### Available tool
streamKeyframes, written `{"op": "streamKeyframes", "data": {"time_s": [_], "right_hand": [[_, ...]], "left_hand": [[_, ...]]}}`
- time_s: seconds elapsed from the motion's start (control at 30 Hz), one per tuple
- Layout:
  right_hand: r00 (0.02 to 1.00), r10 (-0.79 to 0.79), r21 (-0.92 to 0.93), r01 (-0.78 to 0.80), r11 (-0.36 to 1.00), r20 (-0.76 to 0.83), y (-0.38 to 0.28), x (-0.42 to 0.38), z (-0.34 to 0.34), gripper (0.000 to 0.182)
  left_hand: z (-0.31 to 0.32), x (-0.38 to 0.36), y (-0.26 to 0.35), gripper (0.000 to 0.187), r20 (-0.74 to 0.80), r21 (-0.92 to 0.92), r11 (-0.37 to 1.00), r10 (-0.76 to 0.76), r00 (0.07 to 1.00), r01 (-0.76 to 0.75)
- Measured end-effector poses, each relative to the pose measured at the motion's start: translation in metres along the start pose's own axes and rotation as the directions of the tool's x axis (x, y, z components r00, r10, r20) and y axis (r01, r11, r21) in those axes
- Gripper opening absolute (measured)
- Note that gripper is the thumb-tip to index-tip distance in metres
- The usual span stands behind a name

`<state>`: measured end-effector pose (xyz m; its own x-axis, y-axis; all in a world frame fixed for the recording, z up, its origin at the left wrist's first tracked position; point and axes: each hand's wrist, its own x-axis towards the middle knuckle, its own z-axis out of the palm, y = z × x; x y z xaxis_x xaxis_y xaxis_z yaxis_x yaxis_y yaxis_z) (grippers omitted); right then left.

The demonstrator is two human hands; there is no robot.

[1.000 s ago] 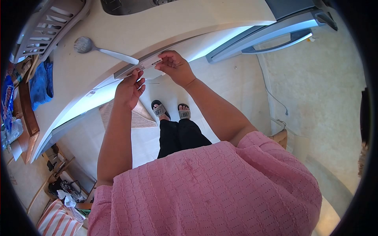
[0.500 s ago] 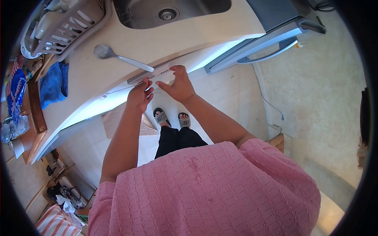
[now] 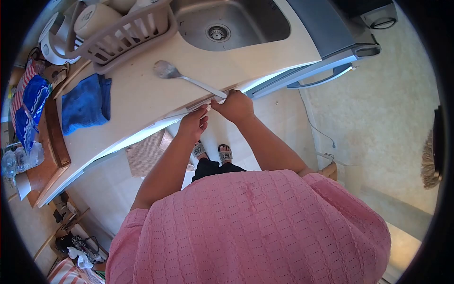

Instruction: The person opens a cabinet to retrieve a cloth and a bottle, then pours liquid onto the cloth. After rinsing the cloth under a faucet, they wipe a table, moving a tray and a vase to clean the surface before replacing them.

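Observation:
A large metal spoon (image 3: 201,85) lies on the counter (image 3: 142,102), its bowl toward the dish rack and its handle reaching the front edge. At that edge my right hand (image 3: 236,106) is closed, fingers curled by the handle's end and thumb turned toward my left hand. What it grips, if anything, is hidden. Just left of it and lower, my left hand (image 3: 193,125) has its thumb and forefinger pinched together, the other fingers loosely curled. A tiny pale bit shows at its fingertips, too small to name. Behind the hands runs a white front panel (image 3: 156,127).
A dish rack (image 3: 127,49) with crockery stands beside the metal sink (image 3: 246,28). Folded blue cloth (image 3: 87,104) lies on the counter's left. A grey appliance with a handle (image 3: 321,78) stands at right. Below are a mat (image 3: 146,154) and my sandals (image 3: 225,154).
The view has shifted, so the counter appears further right. My right hand, with thumb and forefinger apart before, has closed at the counter edge near the spoon handle. My left hand stays pinched beside it.

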<state>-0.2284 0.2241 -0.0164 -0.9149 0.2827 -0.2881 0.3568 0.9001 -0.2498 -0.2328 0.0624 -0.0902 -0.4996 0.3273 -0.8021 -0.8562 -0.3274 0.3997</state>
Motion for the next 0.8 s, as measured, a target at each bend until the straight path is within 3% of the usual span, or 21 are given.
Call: {"op": "streamKeyframes", "data": {"time_s": [0.2,0.47,0.5,0.57,0.6,0.63,0.67,0.8], "right_hand": [[0.999,0.021,-0.035,-0.019,0.999,0.048,-0.007,-0.001,-0.004,0.063],[0.994,-0.003,-0.016,0.004,1.0,0.106,0.002,0.002,-0.002,0.067],[0.995,-0.005,-0.022,0.008,1.0,0.1,0.004,0.001,0.0,0.069],[0.996,-0.016,-0.027,0.019,0.999,0.09,0.003,0.004,-0.003,0.071],[0.994,-0.004,-0.026,0.007,1.0,0.111,0.002,0.003,-0.006,0.072],[0.991,0.007,-0.025,-0.004,1.0,0.132,0.003,0.002,-0.007,0.073],[0.991,-0.001,-0.025,0.004,1.0,0.132,0.003,0.001,-0.008,0.073],[0.991,-0.041,0.01,0.04,0.999,0.128,0.006,-0.004,-0.013,0.073]], "left_hand": [[0.0,-0.004,0.006,0.023,0.039,-0.002,0.999,-0.033,0.999,0.033],[-0.008,-0.026,-0.028,0.02,-0.159,0.117,0.992,0.056,0.986,-0.038],[-0.019,-0.027,-0.039,0.02,-0.158,0.113,0.993,0.062,0.985,-0.044],[-0.053,-0.022,-0.06,0.026,-0.003,0.358,0.93,0.086,0.996,-0.079],[-0.067,-0.027,-0.067,0.026,-0.006,0.355,0.931,0.089,0.996,-0.081],[-0.08,-0.034,-0.072,0.023,0.097,0.711,0.636,0.334,0.938,-0.3],[-0.094,-0.04,-0.075,0.021,0.289,0.894,0.17,0.489,0.823,-0.414],[-0.148,-0.076,-0.066,0.016,0.196,0.969,0.043,0.463,0.865,-0.243]]}}
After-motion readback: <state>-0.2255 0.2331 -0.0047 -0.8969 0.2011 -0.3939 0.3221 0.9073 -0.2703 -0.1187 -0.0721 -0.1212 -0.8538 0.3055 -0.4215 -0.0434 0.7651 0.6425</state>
